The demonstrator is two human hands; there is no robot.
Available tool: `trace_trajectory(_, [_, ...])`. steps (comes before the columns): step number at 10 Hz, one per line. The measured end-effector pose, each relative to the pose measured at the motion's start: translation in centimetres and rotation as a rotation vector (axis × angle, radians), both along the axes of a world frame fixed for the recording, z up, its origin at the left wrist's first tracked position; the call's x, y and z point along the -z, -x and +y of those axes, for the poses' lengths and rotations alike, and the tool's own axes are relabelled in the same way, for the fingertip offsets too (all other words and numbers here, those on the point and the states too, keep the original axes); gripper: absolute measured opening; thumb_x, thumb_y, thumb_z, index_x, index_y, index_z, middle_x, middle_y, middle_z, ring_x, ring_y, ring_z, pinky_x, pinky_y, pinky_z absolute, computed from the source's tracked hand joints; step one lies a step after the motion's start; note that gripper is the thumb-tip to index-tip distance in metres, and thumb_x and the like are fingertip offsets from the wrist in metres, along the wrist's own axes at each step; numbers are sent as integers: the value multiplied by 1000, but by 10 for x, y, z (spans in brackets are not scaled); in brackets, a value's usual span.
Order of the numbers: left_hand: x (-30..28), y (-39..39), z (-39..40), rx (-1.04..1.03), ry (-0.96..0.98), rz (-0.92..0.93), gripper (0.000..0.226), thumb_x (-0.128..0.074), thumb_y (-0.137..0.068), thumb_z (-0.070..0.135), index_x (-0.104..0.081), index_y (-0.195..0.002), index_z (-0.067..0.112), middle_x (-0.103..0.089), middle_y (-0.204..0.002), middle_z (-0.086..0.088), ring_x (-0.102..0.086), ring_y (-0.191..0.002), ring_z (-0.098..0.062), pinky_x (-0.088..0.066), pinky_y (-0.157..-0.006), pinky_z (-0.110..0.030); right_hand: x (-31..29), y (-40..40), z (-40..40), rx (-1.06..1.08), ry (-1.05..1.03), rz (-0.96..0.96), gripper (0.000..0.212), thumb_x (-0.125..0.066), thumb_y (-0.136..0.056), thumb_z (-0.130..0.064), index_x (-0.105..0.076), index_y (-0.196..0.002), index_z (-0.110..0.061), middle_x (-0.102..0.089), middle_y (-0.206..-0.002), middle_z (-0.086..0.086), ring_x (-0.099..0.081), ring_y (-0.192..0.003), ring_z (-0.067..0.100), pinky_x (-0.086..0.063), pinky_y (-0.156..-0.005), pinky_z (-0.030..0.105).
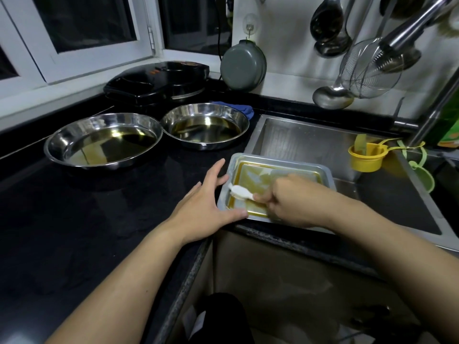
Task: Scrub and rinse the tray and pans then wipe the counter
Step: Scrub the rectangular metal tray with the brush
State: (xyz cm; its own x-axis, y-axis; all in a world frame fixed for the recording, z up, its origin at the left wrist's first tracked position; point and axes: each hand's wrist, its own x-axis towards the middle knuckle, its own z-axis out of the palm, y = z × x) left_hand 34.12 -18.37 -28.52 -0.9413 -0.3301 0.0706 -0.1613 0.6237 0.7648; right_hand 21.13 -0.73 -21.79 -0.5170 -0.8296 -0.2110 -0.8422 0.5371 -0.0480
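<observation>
**Tray scrubbed at the sink's corner**

The right hand [295, 202] has its fingers curled round a white scrubber [240, 192], its tip on the yellow-brown film inside the tray [323, 170]. The tray sits across the sink's [310, 142] near-left corner. The left hand [206, 207] lies released, fingers straight against the tray's left rim, thumb at its near corner. Beyond the left fingers, two round pans [104, 141] [206, 125] stand side by side on the black counter [74, 219], holding dark liquid.
</observation>
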Motion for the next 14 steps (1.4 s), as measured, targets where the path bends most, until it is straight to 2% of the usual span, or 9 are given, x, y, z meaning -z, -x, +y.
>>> trace_trajectory(2, [5, 6, 1, -34, 191, -59, 104, -72, -79, 68, -17, -161, 36, -17, -168, 18, -1, -153, 3, -13, -127, -34, -13, -4, -24, 133, -2, -25, 34, -49, -96, -28, -70, -123, -21, -67, -125, 7, -61, -113, 30, -51, -98, 42])
trace_trajectory(4, [8, 9, 1, -10, 254, -71, 99, -65, -82, 72, -24, -161, 28, -22, -166, 19, -4, -152, 6, -3, -126, -26, -3, 17, -66, 351, 120, -28, 33, -45, -98, -19, -64, -123, -6, -64, -119, 17, -61, -98, 34, -49, -77, 33])
trace_trajectory(6, [11, 11, -1, -3, 266, -67, 101, -66, -80, 73, -23, -161, 30, -21, -167, 19, -5, -153, 5, -2, -127, -28, -11, 2, -60, 368, 123, -294, 25, -50, -98, -15, -67, -112, -3, -67, -100, 17, -59, -80, 31, -47, -69, 32])
trace_trajectory(7, [11, 10, 0, -7, 279, -70, 100, -63, -81, 74, -23, -162, 30, -20, -167, 19, -4, -153, 6, -2, -127, -30, -28, -3, -69, 307, -7, -137, 23, -55, -94, -3, -68, -112, 3, -56, -80, 12, -61, -91, 35, -49, -74, 34])
trace_trajectory(8, [10, 9, 2, -3, 273, -68, 98, -63, -82, 73, -23, -161, 30, -20, -167, 20, -5, -152, 6, -3, -128, -31, -18, -6, -73, 292, 63, -162, 19, -53, -95, -5, -67, -109, -3, -56, -92, 12, -59, -101, 31, -46, -81, 36])
trace_trajectory(10, [13, 11, 0, 0, 281, -58, 100, -64, -81, 75, -24, -161, 32, -20, -167, 20, -6, -153, 5, -3, -128, -32, -27, -3, -50, 317, -5, -212, 25, -49, -102, -17, -67, -97, -2, -67, -84, 12, -66, -71, 31, -48, -48, 29])
trace_trajectory(11, [13, 11, 0, -6, 286, -63, 99, -63, -81, 76, -25, -161, 31, -20, -166, 21, -6, -152, 6, -3, -128, -31, -25, 14, -64, 286, 25, -114, 33, -44, -102, -17, -69, -100, 4, -69, -90, 16, -68, -77, 32, -54, -58, 29])
trace_trajectory(12, [12, 11, 1, -9, 274, -53, 100, -62, -80, 77, -26, -161, 32, -21, -166, 22, -7, -152, 6, -4, -127, -30, -15, 0, -68, 317, 98, -168, 32, -43, -103, -16, -68, -117, -2, -64, -105, 13, -59, -84, 25, -41, -67, 21])
trace_trajectory(14, [14, 12, -1, -4, 270, -48, 101, -64, -77, 78, -26, -160, 34, -21, -166, 22, -8, -152, 6, -4, -127, -31, -32, -7, -33, 184, -131, -290, 28, -51, -101, -23, -70, -104, -2, -63, -77, 11, -57, -62, 26, -44, -47, 26])
